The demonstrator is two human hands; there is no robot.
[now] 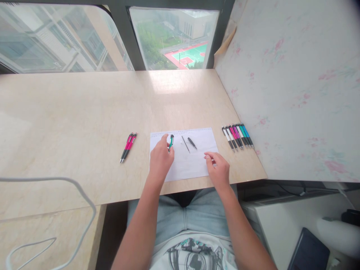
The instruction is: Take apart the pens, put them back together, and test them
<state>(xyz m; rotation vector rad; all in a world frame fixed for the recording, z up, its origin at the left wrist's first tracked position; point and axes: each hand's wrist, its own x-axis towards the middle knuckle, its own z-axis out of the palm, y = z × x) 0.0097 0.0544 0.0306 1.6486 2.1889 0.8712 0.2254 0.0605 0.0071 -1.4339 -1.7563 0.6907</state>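
Note:
My left hand (161,159) is over the left half of a white sheet of paper (185,172), its fingers closed on a green pen barrel (171,139) with a dark clip end pointing away from me. A thin dark ink refill (185,144) lies slanted on the sheet. Beside it, to the right, rests a black pen grip section (192,143). At the paper's right edge is my right hand (219,169), thumb and fingers curled into a pinch. Whatever those fingertips hold, if anything, is too small to make out.
Two pink-and-black pens (128,147) lie left of the paper. A row of several pens (237,137) in white, pink, purple, green and blue lies at the right, against the papered wall (281,93). A pale cable (75,183) loops over the near left table.

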